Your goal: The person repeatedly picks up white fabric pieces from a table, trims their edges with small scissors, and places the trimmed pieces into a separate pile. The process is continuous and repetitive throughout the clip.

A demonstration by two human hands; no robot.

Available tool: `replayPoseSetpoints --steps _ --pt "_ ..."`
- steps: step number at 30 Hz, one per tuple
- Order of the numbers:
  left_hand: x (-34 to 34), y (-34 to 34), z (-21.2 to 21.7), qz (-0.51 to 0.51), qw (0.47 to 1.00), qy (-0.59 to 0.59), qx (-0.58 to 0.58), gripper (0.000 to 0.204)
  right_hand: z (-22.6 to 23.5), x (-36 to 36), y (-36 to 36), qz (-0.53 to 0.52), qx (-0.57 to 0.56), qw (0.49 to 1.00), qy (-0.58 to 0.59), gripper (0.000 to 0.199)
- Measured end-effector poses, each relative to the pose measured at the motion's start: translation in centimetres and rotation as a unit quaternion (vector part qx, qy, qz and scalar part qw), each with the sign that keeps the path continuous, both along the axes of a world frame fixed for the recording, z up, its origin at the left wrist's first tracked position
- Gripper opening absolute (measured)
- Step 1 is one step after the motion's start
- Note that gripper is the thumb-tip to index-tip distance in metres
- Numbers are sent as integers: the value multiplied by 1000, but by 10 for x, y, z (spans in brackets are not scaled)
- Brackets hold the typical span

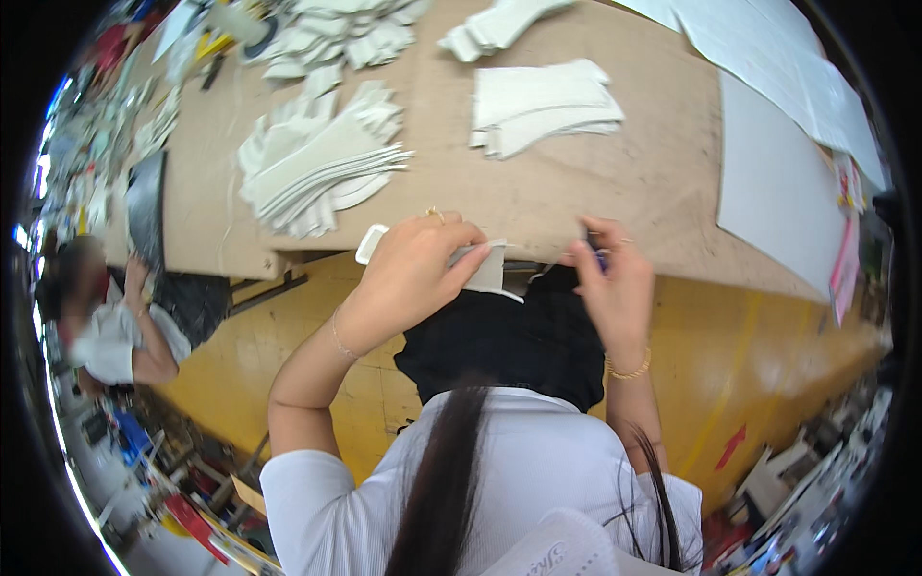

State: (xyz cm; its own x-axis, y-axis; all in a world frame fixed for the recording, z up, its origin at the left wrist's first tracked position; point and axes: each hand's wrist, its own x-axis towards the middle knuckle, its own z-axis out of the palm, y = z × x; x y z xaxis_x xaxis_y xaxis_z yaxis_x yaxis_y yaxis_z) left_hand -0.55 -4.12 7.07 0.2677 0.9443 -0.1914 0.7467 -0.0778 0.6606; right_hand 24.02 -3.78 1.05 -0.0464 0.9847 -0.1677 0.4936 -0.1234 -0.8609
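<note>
A fanned stack of pale pieces (322, 182) lies on the brown surface (663, 173), upper left; at centre the left hand (415, 267) pinches a pale piece (488, 270) between its fingers; a flatter pale stack (545, 108) sits upper centre; right of centre, the right hand (615, 274) has its fingers curled round a small dark tool (601, 260), kind unclear

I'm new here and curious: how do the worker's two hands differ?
The left hand pinches a pale piece; the right hand holds a small dark tool, partly hidden. The left wrist wears a thin bracelet; the right wrist wears a thicker gold bracelet. Both hands are ungloved, with rings.
</note>
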Motion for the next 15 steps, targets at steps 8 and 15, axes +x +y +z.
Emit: replayPoseSetpoints --steps 8,15 --pt "-106 28 12 187 946 161 209 28 5 16 18 -16 59 989 137 31" --pt "-51 27 -37 112 954 -61 270 38 99 9 71 -41 278 930 236 49"
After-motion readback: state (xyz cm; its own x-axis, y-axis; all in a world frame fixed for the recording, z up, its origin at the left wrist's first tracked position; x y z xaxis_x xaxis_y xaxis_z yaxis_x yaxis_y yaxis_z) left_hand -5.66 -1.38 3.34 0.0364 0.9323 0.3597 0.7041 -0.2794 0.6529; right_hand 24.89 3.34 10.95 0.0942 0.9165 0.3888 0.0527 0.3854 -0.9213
